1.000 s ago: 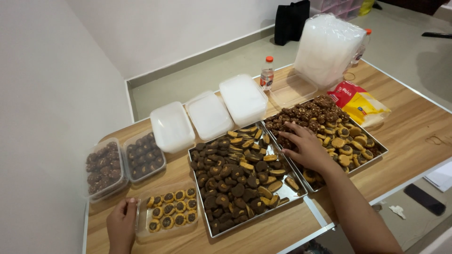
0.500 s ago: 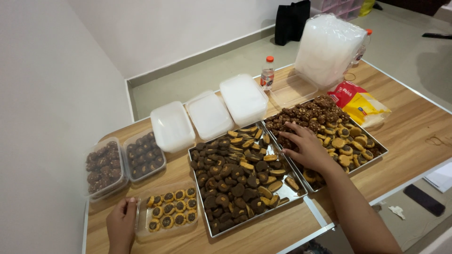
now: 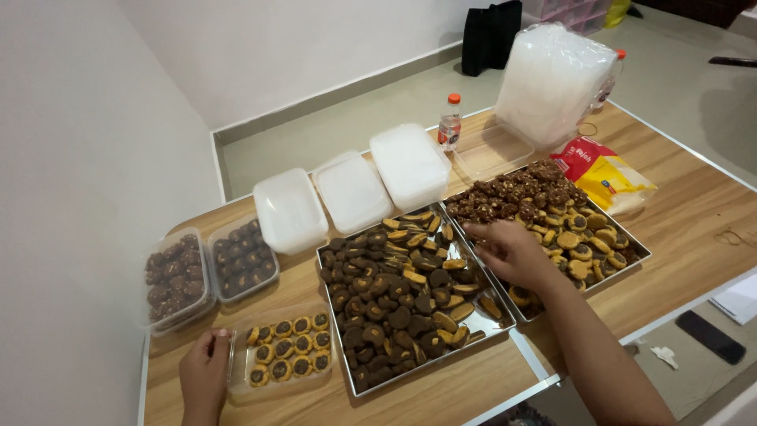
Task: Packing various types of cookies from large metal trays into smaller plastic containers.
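— Where is the left hand (image 3: 203, 377)?
— Curled around the near-left end of a clear container (image 3: 280, 385) of yellow-rimmed cookies (image 3: 290, 356) on the table (image 3: 694, 213).
— And the right hand (image 3: 514, 252)?
— Fingers bent down into the right tray (image 3: 631, 264), on its cookies; whether it grips one, I cannot tell.

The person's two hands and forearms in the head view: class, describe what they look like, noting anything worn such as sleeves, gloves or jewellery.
Both are bare. The left hand shows no glove, ring or watch, and no sleeve is in view. The right hand is likewise ungloved, and its forearm is uncovered down to the picture's lower edge; no sleeve, bracelet or watch shows. Fingernails look short and unpainted, though they are too small to be sure.
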